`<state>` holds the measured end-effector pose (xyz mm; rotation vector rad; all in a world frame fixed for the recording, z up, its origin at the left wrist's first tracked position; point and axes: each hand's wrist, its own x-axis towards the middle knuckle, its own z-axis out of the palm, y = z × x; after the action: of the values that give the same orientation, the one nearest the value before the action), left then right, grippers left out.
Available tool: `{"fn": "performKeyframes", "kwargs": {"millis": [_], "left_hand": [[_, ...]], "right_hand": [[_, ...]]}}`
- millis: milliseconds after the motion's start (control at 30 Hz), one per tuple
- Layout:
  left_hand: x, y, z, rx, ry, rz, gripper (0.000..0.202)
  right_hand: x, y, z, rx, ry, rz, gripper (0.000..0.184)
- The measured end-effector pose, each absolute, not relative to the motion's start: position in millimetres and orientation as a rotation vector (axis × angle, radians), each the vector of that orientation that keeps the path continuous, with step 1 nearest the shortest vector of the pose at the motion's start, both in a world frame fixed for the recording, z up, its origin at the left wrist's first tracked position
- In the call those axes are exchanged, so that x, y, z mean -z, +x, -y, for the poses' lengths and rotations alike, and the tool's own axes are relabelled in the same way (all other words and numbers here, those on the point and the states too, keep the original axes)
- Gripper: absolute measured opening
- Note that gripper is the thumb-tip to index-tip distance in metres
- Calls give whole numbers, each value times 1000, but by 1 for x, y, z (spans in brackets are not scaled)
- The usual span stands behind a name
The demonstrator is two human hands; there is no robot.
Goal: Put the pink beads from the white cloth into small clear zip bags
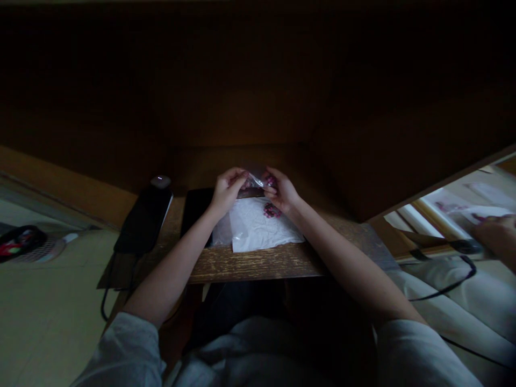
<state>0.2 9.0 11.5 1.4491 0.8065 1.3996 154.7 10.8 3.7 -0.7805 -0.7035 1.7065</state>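
Your left hand (226,189) and right hand (283,192) both have their fingers closed, pinching a clear bag (257,180) between them — over the bench (250,264). Nearer you, a pink cluster (272,210) lies on white tissue (260,232) — beside your right wrist.

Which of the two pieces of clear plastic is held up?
The upper clear plastic, held between left hand and right hand; the other plastic piece lies by the left edge of the white sheet.

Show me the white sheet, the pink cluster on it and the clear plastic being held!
White sheet (250,235), head view: lower left part.
Pink cluster (272,210), head view: its middle.
Held clear plastic (257,181), head view: shiny middle.
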Motion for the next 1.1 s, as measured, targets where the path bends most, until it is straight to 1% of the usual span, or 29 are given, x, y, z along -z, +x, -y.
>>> {"fn": "performKeyframes", "kwargs": {"millis": [300, 500, 633, 767, 967, 1100], "left_hand": [[-8, 1, -10, -1313, 1340, -777, 17], [-10, 0, -11, -1352, 1268, -790, 19], [-11, -1, -12, -1389, 1201, -834, 21], [-12, -1, -11, -1387, 1198, -811, 21], [-16, -1, -6, -1251, 1159, -713, 19], [-17, -4, -8, -1309, 1080, -738, 19]], "right_hand": [[-1, 156, -12, -1779, -695, 639, 23], [-3, 156, -12, -1802, -715, 645, 24], [-4, 155, -12, -1819, -735, 668, 29], [-2, 154, -13, -1828, -702, 693, 28], [-2, 154, -13, -1860, -676, 670, 27], [-3, 157, -14, -1949, -646, 632, 27]]}}
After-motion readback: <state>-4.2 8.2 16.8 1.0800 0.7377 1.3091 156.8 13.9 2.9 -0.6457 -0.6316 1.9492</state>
